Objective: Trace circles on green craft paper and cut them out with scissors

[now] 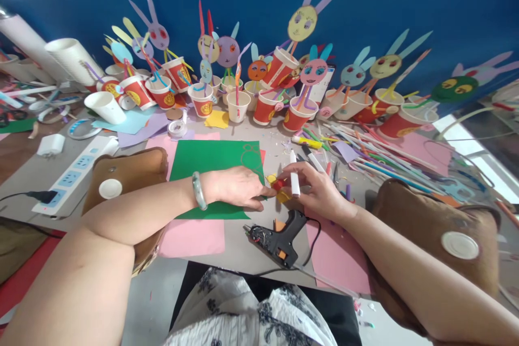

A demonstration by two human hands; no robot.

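Observation:
My left hand (240, 186) lies across a green paper sheet (206, 159), fingers stretched out. Its index fingertip touches or nearly touches small yellow and red paper pieces (279, 184). From the other side, my right hand (324, 192) holds a white marker (294, 178) upright, its lower fingers close to the same pieces. Whether those fingers also touch the paper is hard to make out. A faint rounded outline is drawn at the sheet's upper right corner. Just below both hands, a black hot glue gun (279, 240) rests on the table, nozzle toward the left.
Paper cups with rabbit-faced figures, such as one with a pink face (314, 72), line the blue wall. Colored pipe cleaners and sticks (377, 151) lie at right. A power strip (75, 173) stands at left. Brown cushions (436, 232) sit under both forearms.

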